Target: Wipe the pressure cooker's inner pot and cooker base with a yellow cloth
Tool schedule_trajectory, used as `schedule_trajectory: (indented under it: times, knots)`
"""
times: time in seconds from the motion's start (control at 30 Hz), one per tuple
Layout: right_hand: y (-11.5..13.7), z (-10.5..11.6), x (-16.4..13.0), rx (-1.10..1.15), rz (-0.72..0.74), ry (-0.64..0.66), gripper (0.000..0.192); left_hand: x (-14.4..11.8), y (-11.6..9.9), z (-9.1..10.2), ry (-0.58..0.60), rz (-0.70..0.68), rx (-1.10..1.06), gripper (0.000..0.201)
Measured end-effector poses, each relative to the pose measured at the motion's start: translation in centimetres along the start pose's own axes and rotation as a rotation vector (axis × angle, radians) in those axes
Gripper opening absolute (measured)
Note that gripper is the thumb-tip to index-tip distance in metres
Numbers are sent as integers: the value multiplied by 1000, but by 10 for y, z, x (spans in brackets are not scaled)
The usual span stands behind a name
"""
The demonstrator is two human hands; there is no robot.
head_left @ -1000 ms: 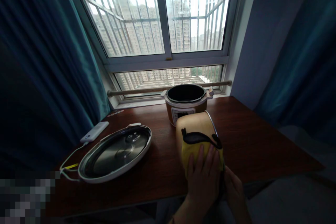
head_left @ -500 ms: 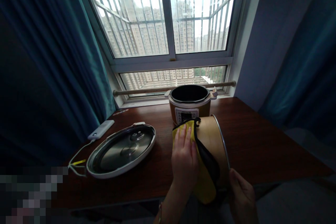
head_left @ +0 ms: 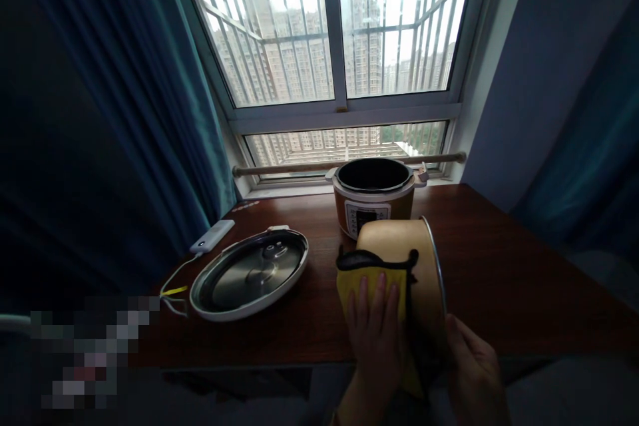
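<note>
A gold inner pot (head_left: 394, 236) is tipped on its side over the front of the table, its silver rim facing right. My right hand (head_left: 474, 366) grips that rim at its lower edge, thumb on the near side. Against the pot's base and side my left hand (head_left: 377, 326) presses a yellow cloth (head_left: 349, 283) with black edging, fingers laid over it. Just behind stands the pressure cooker body (head_left: 344, 206), lidless, its dark interior showing and its control panel facing me. Part of the pot is hidden by the cloth and hand.
To the left, the cooker's round lid (head_left: 249, 273) lies with its metal inside up on the brown wooden table (head_left: 499, 266). A white power bank (head_left: 213, 236) with a cable is beyond it. Blue curtains (head_left: 164, 80) and a barred window (head_left: 279, 33) border the table.
My left hand and the cloth have slid down the pot, uncovering more of its upper side. The camera view has shifted slightly, so things appear further right. My right hand keeps its grip.
</note>
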State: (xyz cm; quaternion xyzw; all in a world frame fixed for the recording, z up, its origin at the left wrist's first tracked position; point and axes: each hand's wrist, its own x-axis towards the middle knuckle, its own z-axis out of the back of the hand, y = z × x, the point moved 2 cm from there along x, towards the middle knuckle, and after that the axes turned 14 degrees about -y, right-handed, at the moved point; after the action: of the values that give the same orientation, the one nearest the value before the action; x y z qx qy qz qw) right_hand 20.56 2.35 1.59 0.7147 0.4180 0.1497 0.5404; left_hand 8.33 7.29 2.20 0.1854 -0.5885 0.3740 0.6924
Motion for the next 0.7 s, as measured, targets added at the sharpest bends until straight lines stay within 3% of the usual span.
schedule_trajectory:
  times: [0.13, 0.2, 0.4, 0.57, 0.7]
  knots:
    - [11, -7, -8, -14, -18, -97, 38, 6, 30, 9, 25, 373, -147, 51]
    - [16, -12, -11, 9, -47, -127, 40, 8, 29, 12, 30, 413, -130, 51]
    - [25, -30, -2, 73, -188, -29, 41, -17, -25, 2, -25, -47, 39, 42]
    - [22, -23, 9, 79, -183, 54, 42, -31, -36, -8, -42, -122, 64, 41]
    - [-4, 6, 10, -19, -36, -19, 45, -19, -27, -6, 31, -156, 88, 45]
